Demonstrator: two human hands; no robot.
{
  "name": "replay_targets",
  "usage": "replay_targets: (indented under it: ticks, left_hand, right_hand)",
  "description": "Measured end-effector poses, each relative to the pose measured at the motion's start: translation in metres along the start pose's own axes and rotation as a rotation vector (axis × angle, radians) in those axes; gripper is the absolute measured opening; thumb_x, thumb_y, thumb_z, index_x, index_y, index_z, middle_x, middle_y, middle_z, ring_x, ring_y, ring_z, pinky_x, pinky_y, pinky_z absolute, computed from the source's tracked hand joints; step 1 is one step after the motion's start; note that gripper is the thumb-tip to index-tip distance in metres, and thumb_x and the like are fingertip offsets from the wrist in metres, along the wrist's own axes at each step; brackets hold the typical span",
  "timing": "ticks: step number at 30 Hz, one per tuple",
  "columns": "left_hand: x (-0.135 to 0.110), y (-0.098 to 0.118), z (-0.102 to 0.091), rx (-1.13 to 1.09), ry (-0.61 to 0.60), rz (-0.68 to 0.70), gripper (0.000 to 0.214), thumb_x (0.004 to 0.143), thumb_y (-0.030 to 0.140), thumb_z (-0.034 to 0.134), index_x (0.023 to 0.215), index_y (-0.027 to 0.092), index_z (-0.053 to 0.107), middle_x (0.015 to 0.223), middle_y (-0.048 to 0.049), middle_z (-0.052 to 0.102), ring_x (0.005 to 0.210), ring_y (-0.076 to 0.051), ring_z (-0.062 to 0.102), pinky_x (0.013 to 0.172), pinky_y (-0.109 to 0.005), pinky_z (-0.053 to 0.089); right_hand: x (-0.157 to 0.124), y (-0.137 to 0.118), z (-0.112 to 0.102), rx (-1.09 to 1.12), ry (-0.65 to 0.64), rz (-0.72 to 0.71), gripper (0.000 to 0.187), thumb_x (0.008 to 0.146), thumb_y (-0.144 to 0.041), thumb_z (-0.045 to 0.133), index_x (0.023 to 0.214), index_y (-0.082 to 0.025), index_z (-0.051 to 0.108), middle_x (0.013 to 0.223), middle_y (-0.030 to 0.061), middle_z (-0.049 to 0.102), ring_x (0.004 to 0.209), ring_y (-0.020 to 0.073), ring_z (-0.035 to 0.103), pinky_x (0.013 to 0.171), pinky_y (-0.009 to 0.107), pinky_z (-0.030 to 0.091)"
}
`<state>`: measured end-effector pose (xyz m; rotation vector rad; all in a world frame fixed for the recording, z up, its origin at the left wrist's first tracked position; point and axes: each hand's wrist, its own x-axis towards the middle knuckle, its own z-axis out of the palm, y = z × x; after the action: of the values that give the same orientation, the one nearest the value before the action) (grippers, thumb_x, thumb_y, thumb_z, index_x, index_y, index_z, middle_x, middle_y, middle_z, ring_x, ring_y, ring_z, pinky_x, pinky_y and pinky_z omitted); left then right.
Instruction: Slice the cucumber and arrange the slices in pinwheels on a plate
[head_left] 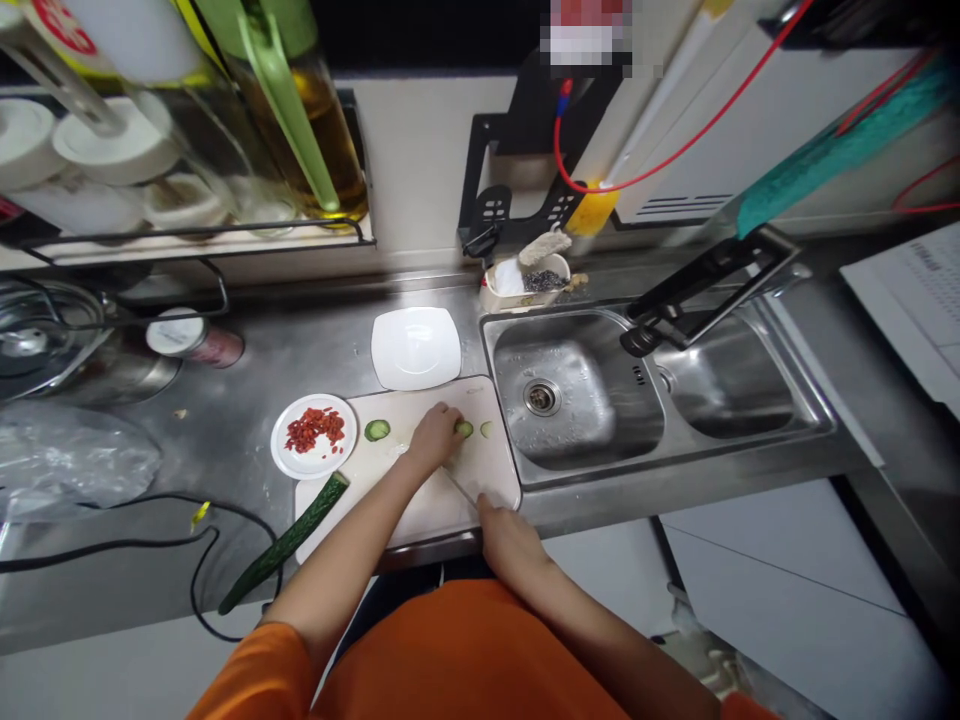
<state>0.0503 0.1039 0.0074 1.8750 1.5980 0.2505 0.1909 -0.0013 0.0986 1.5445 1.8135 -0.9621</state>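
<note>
A white cutting board (480,395) lies on the counter in front of me. My left hand (435,437) is over its middle, fingers bent down and closed at a cucumber slice (465,429). In my right hand (511,542), at the board's near right edge, is the handle of a knife (460,487), its blade pointing up and left. Other cucumber slices lie on the board, one to the left (377,430) and a thin one (486,430) to the right. A long piece of cucumber (285,545) rests across the board's left edge, its cut end upward.
A white plate of chopped red pieces (315,434) stands left of the board, and a white square dish (416,347) behind it. The double sink (574,460) with a black faucet (675,300) is at right. A black cable (112,542) and plastic bag (75,455) lie left.
</note>
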Motion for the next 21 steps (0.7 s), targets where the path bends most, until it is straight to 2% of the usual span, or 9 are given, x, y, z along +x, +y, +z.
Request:
replay_targets:
  ticks: [7, 12, 15, 18, 21]
  left_hand:
    - [-0.008, 0.006, -0.016, -0.182, -0.055, -0.117, 0.009, 0.078, 0.029, 0.058, 0.078, 0.02, 0.06, 0.071, 0.0, 0.062, 0.067, -0.014, 0.055, 0.062, -0.025, 0.038]
    - [-0.036, -0.019, -0.032, -0.305, 0.144, -0.293, 0.009, 0.077, 0.028, 0.057, 0.076, 0.02, 0.06, 0.066, 0.0028, 0.062, 0.061, -0.011, 0.054, 0.058, -0.022, 0.038]
    - [-0.056, -0.036, -0.03, -0.309, 0.199, -0.351, 0.007, 0.075, 0.025, 0.057, 0.078, 0.02, 0.062, 0.067, 0.0031, 0.063, 0.062, -0.011, 0.056, 0.06, -0.022, 0.04]
    - [-0.07, -0.045, -0.02, -0.279, 0.244, -0.29, 0.012, 0.078, 0.022, 0.054, 0.083, 0.021, 0.064, 0.074, 0.0016, 0.066, 0.068, -0.013, 0.059, 0.067, -0.024, 0.044]
    - [-0.076, -0.048, -0.007, -0.198, 0.375, -0.16, 0.018, 0.08, 0.024, 0.054, 0.095, 0.02, 0.065, 0.088, -0.0042, 0.067, 0.083, -0.017, 0.06, 0.079, -0.029, 0.046]
  right_hand:
    - [0.003, 0.001, 0.004, -0.011, 0.0, 0.004, 0.051, 0.083, 0.0, 0.03, 0.132, -0.013, 0.04, 0.098, 0.0165, 0.067, 0.098, 0.0249, 0.063, 0.075, 0.032, 0.049]
    - [0.003, 0.004, 0.006, -0.012, 0.031, -0.012, 0.053, 0.081, 0.001, 0.033, 0.131, -0.013, 0.041, 0.095, 0.0151, 0.067, 0.096, 0.0245, 0.064, 0.074, 0.03, 0.048]
    - [0.003, 0.006, 0.004, 0.0, 0.057, -0.012, 0.053, 0.078, 0.002, 0.034, 0.129, -0.013, 0.043, 0.091, 0.0139, 0.068, 0.095, 0.0253, 0.064, 0.072, 0.03, 0.048]
    - [0.005, 0.005, -0.001, 0.011, 0.067, 0.02, 0.051, 0.077, 0.003, 0.034, 0.124, -0.013, 0.046, 0.091, 0.0141, 0.068, 0.094, 0.0257, 0.065, 0.07, 0.029, 0.048]
    - [0.009, 0.004, -0.004, -0.002, 0.074, 0.031, 0.048, 0.077, 0.003, 0.034, 0.119, -0.013, 0.048, 0.091, 0.0145, 0.068, 0.093, 0.0258, 0.065, 0.068, 0.028, 0.047]
